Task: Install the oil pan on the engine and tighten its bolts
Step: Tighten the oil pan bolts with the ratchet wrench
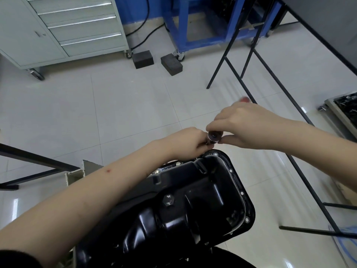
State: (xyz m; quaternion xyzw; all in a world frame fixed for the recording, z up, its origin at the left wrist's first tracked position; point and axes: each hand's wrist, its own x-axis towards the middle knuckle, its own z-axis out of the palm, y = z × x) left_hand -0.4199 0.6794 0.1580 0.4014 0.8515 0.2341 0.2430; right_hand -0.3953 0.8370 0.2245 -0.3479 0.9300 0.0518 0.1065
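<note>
The black oil pan (pixel 193 206) lies on the engine just below me, its flange with bolt holes running along the right edge. A hex drain plug (pixel 168 200) sticks out of its wall. Small bolts (pixel 157 171) sit in the flange on the far left side. Above the pan's far corner, my right hand (pixel 249 126) grips the round head of a ratchet tool (pixel 213 136), whose red handle tip (pixel 245 99) shows blurred beyond the knuckles. My left hand (pixel 188 144) holds the tool's lower part, fingers curled round it and hiding the socket end.
A grey drawer cabinet on castors (pixel 73 29) and a blue metal frame (pixel 202 26) stand at the back, with two black foam blocks (pixel 156 60) on the tiled floor. Black table legs (pixel 270 93) run down the right. A parts tray (pixel 345 107) is at far right.
</note>
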